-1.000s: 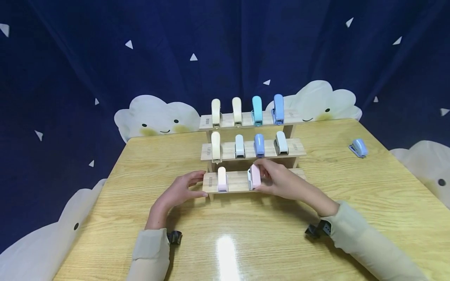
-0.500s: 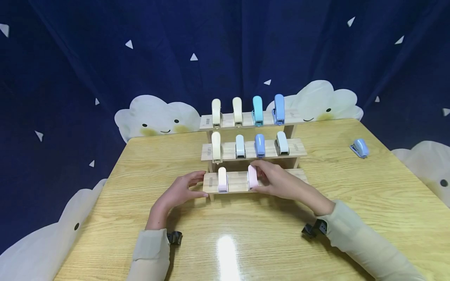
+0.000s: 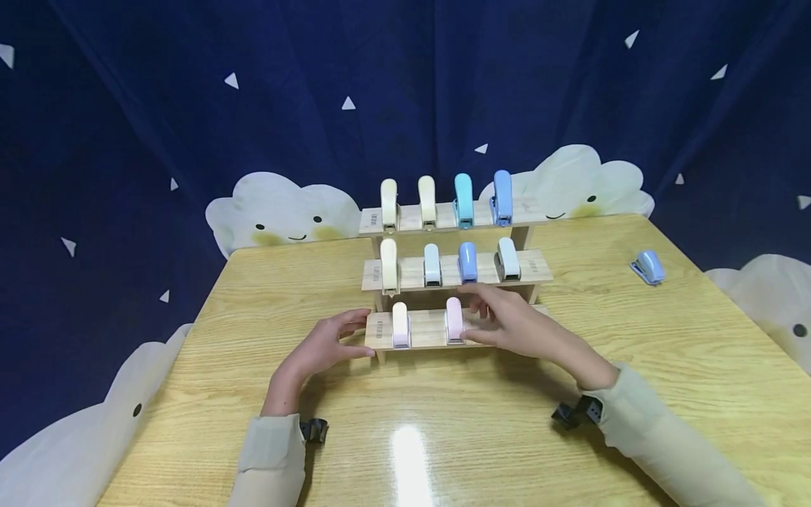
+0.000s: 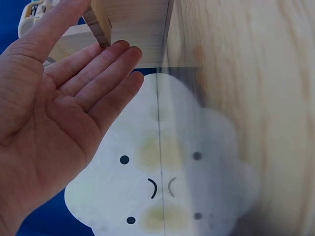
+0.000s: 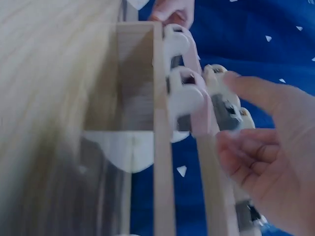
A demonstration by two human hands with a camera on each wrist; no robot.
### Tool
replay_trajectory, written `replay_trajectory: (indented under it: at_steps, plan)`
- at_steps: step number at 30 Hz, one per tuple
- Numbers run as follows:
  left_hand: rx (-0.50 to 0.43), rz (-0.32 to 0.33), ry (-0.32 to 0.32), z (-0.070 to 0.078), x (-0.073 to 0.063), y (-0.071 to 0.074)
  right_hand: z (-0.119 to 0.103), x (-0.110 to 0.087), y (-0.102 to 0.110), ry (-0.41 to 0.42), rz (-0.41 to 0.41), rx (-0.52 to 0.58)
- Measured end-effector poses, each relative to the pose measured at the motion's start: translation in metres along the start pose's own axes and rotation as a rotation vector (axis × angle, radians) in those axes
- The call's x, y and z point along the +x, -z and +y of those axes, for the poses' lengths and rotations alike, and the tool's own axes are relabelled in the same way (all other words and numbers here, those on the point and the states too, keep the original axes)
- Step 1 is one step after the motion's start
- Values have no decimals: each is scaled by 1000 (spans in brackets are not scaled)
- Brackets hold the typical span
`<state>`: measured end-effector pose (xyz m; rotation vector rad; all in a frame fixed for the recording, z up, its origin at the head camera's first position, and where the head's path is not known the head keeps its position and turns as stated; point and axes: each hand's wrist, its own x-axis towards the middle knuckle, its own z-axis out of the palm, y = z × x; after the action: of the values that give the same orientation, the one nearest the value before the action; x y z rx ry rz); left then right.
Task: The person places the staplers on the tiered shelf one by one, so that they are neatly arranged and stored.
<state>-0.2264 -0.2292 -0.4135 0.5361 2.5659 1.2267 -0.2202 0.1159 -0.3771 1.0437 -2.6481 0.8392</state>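
On the bottom step of a wooden three-step rack stands a small pink stapler, upright. My right hand is just to its right, thumb and fingers spread apart with nothing between them. The thumb tip overlaps the stapler's lower right side in the head view. A pale pink-and-cream stapler stands farther left on that step. My left hand rests at the step's left end, thumb by the front corner and fingers by the back one. In the left wrist view its fingers are nearly straight beside the wooden end.
Cream, white and blue staplers line the middle step. Cream, teal and blue ones stand on the top step. A lone blue stapler lies on the table at right. A dark blue curtain hangs behind.
The right hand straightened the pink stapler on the bottom step, then let go of it and drew slightly right. The left hand stayed at the rack's left end.
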Motion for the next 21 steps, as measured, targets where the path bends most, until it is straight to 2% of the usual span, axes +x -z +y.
replay_trajectory:
  at_steps: [3,7,10,15,18,21]
  plan:
    - [-3,-2,1,1,1,0,4,-5,14,57,78,12]
    - [-4,-2,3,1,1,1,18,-12,34,133,234,-4]
    - [-5,-1,5,0,1,1,33,-20,50,137,336,-27]
    - [-11,-2,9,-1,2,0,69,-38,76,39,407,-100]
    - [-16,-2,9,-2,2,0,92,-52,90,-59,406,-165]
    - [-18,-3,10,-2,1,-1,114,-67,102,-157,386,-179]
